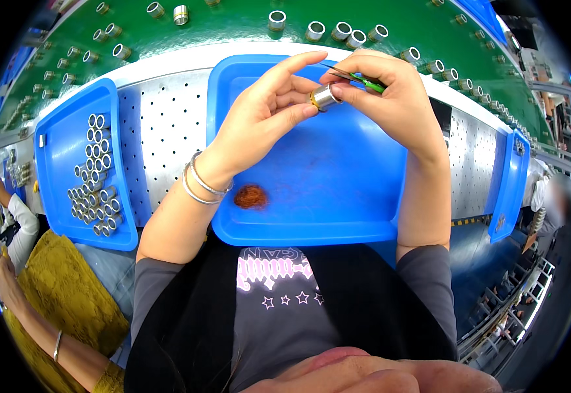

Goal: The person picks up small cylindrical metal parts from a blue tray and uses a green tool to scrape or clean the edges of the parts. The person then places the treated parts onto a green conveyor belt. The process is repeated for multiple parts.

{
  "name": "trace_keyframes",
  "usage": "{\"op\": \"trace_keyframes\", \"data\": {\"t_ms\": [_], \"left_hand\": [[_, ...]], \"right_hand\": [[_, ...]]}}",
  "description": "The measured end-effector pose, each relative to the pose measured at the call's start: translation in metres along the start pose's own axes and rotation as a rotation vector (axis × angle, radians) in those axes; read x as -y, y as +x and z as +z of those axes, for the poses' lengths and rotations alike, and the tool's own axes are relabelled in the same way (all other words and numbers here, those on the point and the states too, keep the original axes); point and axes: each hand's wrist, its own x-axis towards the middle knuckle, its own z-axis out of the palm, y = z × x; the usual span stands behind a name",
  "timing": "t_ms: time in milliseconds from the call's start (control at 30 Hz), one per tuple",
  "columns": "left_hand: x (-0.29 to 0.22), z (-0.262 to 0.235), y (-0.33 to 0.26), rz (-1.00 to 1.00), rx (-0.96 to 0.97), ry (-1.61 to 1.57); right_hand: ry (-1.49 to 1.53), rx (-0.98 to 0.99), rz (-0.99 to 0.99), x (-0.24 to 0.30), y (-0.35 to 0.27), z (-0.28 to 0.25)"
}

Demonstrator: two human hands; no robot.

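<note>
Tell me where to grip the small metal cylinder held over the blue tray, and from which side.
Grip the metal cylinder across its smooth round wall, coming from the person's left, as the left hand does now. The right hand with its green-handled tool crowds the other side, and the copper-coloured end looks better left uncovered.

bench: perforated metal top (167, 124) | beyond: green conveyor belt (233, 26) | right: metal racking (521, 295)

tool (364, 80) mostly hidden, co-worker (17, 275) cut off
</note>
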Motion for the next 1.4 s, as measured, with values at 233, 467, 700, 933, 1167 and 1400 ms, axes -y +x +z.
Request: {"op": "trace_keyframes", "data": {"t_ms": [233, 467, 700, 933, 1167, 1400], "left_hand": [[-0.011, -0.010, 0.002, -0.132, -0.073, -0.210], [-0.004, -0.008, 0.001, -0.094, -0.036, -0.085], [-0.013, -0.007, 0.001, -0.126, -0.047, -0.185], [-0.013, -0.011, 0.001, -0.123, -0.146, -0.282], [-0.010, -0.012, 0.001, -0.108, -0.155, -0.280], [-0.008, -0.014, 0.001, -0.104, -0.143, -0.275]], "right_hand": [[0.081, -0.149, 0.005, 0.006, -0.001, -0.002], [0.529, -0.210, 0.063, 0.004, 0.004, 0.009], [0.897, -0.429, 0.109, -0.022, 0.009, 0.004], [0.835, -0.358, -0.296, -0.004, 0.004, 0.002], [0.793, -0.228, -0.514, 0.005, -0.002, -0.005], [0.660, -0.158, -0.532, 0.007, -0.004, -0.003]]}}
